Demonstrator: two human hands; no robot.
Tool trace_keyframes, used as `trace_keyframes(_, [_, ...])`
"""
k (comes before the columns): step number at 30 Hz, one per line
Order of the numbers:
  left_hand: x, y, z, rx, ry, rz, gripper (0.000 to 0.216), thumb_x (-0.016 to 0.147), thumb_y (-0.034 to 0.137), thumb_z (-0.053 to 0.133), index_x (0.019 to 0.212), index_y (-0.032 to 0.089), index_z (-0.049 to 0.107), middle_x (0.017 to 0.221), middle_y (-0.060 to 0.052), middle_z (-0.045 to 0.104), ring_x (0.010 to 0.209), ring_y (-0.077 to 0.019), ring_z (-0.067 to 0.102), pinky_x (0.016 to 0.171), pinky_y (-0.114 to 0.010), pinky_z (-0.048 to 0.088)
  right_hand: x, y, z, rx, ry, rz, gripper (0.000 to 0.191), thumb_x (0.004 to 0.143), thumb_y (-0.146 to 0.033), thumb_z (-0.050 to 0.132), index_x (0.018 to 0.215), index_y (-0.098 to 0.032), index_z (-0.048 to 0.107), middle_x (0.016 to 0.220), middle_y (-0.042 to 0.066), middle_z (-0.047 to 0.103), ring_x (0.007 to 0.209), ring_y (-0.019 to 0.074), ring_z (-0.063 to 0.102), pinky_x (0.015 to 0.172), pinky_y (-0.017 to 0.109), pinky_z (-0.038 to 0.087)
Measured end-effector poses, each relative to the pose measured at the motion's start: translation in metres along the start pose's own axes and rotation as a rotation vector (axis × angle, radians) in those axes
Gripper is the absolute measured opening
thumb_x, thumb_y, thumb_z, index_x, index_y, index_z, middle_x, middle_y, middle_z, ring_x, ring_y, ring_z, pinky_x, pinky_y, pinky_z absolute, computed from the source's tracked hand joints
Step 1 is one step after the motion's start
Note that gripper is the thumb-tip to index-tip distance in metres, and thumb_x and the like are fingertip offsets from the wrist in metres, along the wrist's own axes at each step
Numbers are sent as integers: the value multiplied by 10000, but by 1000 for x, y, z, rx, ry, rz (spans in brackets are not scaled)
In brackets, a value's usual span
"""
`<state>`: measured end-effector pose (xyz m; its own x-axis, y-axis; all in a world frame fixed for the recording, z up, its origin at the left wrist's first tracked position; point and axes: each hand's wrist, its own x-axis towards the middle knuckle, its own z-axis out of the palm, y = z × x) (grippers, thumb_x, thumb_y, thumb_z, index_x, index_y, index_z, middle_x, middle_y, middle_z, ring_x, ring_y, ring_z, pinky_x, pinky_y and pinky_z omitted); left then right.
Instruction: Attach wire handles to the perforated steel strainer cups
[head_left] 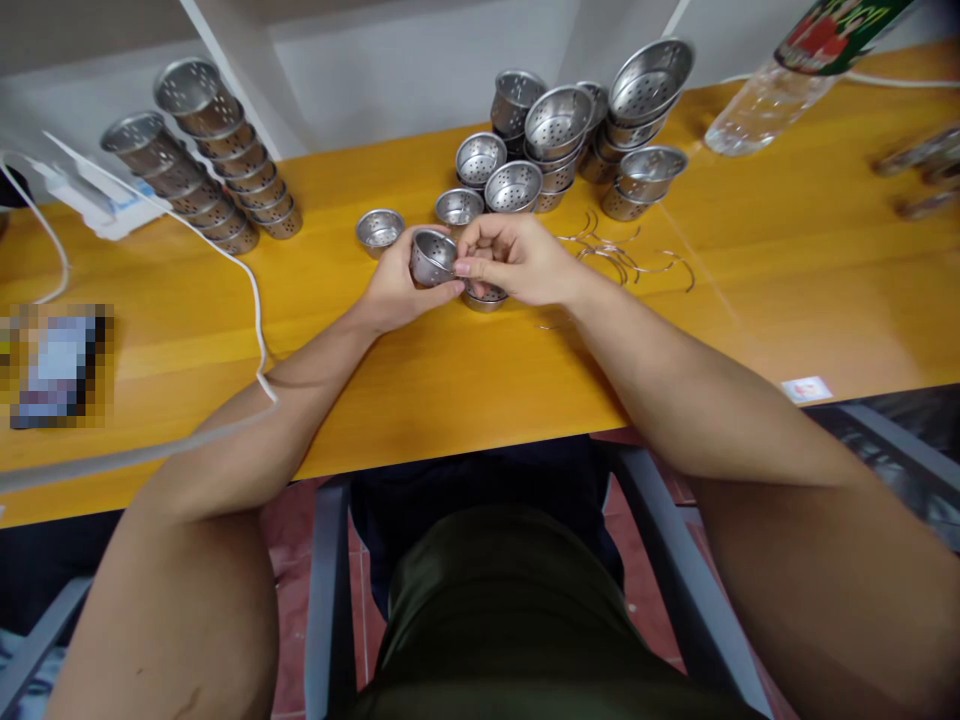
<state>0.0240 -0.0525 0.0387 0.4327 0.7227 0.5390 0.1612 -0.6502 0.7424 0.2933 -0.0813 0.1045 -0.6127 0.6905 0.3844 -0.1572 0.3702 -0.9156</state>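
My left hand [394,287] is wrapped round a small perforated metal cup [432,262], tilted with its opening up. My right hand [521,255] is closed in a pinch, with thumb and fingertips at the cup's right rim; whatever lies between them is too small to make out. Below the right fingers, another perforated cup [486,302] rests on the table, partly covered. A single cup [380,230] stands just behind my left hand. Thin curved wires [619,258] lie loose to the right of my right wrist.
Two leaning stacks of perforated cups [206,190] stand back left. Several more cups and stacks [555,125] crowd the back middle of the wooden table [465,400]. Back right is a plastic bottle [772,105]. A white cable [251,290] passes over my left forearm; a blurred-out phone-like object [60,365] lies left.
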Motion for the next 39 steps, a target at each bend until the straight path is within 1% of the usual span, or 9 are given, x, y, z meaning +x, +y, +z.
trace_keyframes(5, [0, -4, 2, -7, -5, 61, 1058, 966, 969, 1024, 1675, 268, 673, 1575, -163, 875, 1408, -346, 902, 1287, -538, 750, 0, -6, 1, -3, 43, -1, 719, 1022, -890, 1096, 1057, -263, 745, 735, -4, 772, 576, 158, 639, 539, 281, 511])
trace_keyframes(8, [-1, -3, 1, 23, -3, 70, 1020, 999, 926, 1021, 1686, 262, 665, 1578, -168, 868, 1416, -354, 896, 1311, -552, 740, 0, -7, 1, -3, 46, -3, 730, 996, -894, 1115, 1045, -262, 753, 718, -6, 763, 565, 154, 634, 530, 279, 507])
trace_keyframes(13, [-1, -2, -4, 90, -10, 53, 1035, 974, 864, 1085, 1705, 269, 655, 1554, -151, 856, 1472, -391, 874, 1386, -594, 697, 1, -3, 6, 6, 53, 8, 722, 951, -867, 1164, 1038, -258, 785, 697, -25, 732, 553, 149, 614, 532, 279, 525])
trace_keyframes(17, [0, -1, -6, 110, -36, 50, 1048, 979, 876, 1079, 1714, 261, 653, 1521, -149, 853, 1438, -396, 880, 1366, -617, 712, 2, -1, 8, 13, 70, 6, 719, 925, -851, 1188, 1011, -248, 805, 697, -25, 725, 545, 141, 592, 518, 281, 505])
trace_keyframes(21, [-1, 4, -3, 123, -15, 36, 1026, 980, 855, 1088, 1698, 261, 659, 1509, -151, 852, 1463, -406, 868, 1389, -641, 695, 1, -1, 4, -3, 76, 21, 713, 899, -838, 1209, 987, -246, 821, 704, -26, 716, 556, 139, 576, 512, 277, 491])
trace_keyframes(28, [-1, 0, -1, 114, -12, 64, 1010, 995, 867, 1071, 1708, 285, 657, 1499, -138, 852, 1447, -394, 877, 1380, -645, 702, -1, -6, -1, -14, 27, 36, 702, 955, -857, 1163, 1001, -229, 852, 731, -8, 747, 600, 139, 592, 541, 261, 494])
trace_keyframes(32, [1, -1, -3, 134, -2, 53, 1000, 1000, 877, 1056, 1697, 279, 661, 1502, -146, 837, 1490, -421, 859, 1414, -687, 670, -1, -7, 2, 6, 23, 39, 724, 952, -858, 1164, 1021, -216, 837, 754, -7, 737, 602, 126, 588, 539, 259, 499])
trace_keyframes(36, [1, 1, -5, 150, -6, 1, 1001, 986, 860, 1067, 1690, 272, 669, 1520, -149, 842, 1495, -417, 849, 1414, -670, 672, 0, -5, 8, 4, 52, 46, 737, 956, -874, 1154, 1003, -226, 807, 731, -21, 699, 596, 126, 563, 538, 262, 500])
trace_keyframes(39, [2, 2, -5, 118, -4, 2, 1024, 969, 889, 1065, 1695, 281, 676, 1536, -155, 837, 1501, -425, 844, 1410, -677, 673, -1, -5, 10, -4, 74, 37, 733, 944, -893, 1151, 998, -249, 804, 715, -27, 695, 592, 141, 570, 540, 274, 516])
